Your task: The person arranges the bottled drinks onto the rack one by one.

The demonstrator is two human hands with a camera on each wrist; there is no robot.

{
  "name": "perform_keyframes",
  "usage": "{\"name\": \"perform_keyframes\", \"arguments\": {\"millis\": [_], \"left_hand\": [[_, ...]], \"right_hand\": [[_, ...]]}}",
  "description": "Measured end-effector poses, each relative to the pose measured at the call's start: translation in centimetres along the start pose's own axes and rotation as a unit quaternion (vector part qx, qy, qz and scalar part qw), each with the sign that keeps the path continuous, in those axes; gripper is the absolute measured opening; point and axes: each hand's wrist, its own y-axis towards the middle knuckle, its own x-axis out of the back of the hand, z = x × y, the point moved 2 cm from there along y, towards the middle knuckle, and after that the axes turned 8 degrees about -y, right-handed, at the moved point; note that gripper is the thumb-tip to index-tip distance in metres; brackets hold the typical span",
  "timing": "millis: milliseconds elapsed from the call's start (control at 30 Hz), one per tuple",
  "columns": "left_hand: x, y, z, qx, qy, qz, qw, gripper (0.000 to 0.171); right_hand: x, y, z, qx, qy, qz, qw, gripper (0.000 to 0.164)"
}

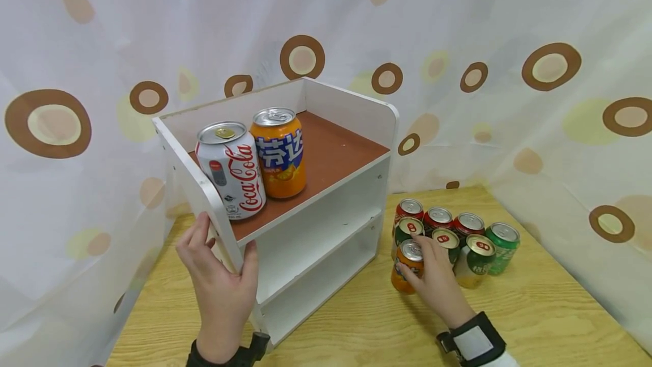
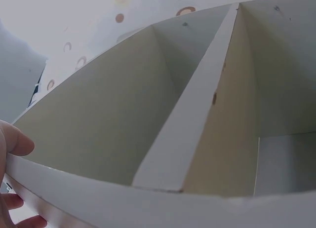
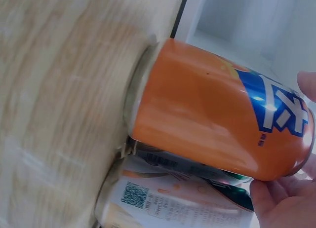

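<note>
My left hand (image 1: 224,282) grips the left side panel of a white shelf unit (image 1: 285,268), thumb at the front and fingers round the outside. In the left wrist view, the fingertips (image 2: 19,141) curl over the panel's edge. On the brown top board stand a silver Coca-Cola can (image 1: 231,171) and an orange Fanta can (image 1: 280,157), side by side at the left. My right hand (image 1: 438,282) holds another orange Fanta can (image 1: 406,273) near its top, between thumb and fingers. That can (image 3: 212,109) stands upright on the table, its label partly showing.
Behind and right of the held can, several cans stand close together, among them a white-and-green can (image 1: 475,265), a green can (image 1: 502,245) and a dark red can (image 1: 466,225). The wooden table (image 1: 540,310) meets a patterned curtain (image 1: 448,16) behind.
</note>
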Motion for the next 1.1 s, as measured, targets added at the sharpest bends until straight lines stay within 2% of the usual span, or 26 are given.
{"name": "perform_keyframes", "arguments": {"millis": [333, 900, 1100], "left_hand": [[-0.02, -0.07, 0.01, 0.008, -0.001, 0.003, 1.0, 0.078], [-0.09, 0.13, -0.03, -0.016, -0.006, -0.012, 0.9998, 0.077], [-0.07, 0.06, -0.07, -0.014, -0.006, -0.012, 0.9998, 0.077]], "right_hand": [[-0.59, 0.19, -0.51, -0.028, 0.005, 0.02, 0.999, 0.08], [-0.48, 0.14, -0.02, -0.02, -0.025, 0.014, 0.999, 0.075], [-0.36, 0.16, 0.14, -0.027, -0.026, 0.012, 0.999, 0.074]]}}
